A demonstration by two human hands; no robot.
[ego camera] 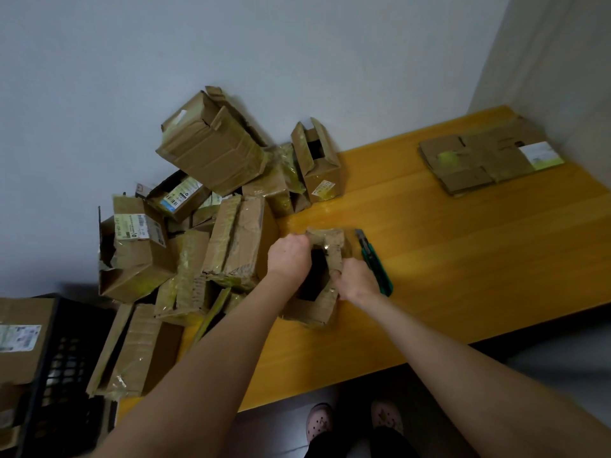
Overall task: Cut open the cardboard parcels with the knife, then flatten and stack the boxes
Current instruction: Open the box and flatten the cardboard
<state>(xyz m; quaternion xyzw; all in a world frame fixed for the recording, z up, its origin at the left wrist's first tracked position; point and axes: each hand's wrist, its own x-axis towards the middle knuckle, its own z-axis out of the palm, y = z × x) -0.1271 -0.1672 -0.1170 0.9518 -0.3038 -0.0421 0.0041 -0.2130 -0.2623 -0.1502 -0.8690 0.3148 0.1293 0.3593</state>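
One crumpled cardboard box sits on your glossy wooden worktop; your left hand curls over its taped flap, your right hand pinches the opposite wall (green knife just beside).

Both bare forearms come in from the bottom edge, the left from 7 o'clock and the right from 5 o'clock, converging just below centre. The left hand is knuckles-up, its fingers curled over the rim of the box at 10 o'clock. The right hand grips the rim at 3 o'clock, fingers curled on the edge. The hands are near each other but not touching.
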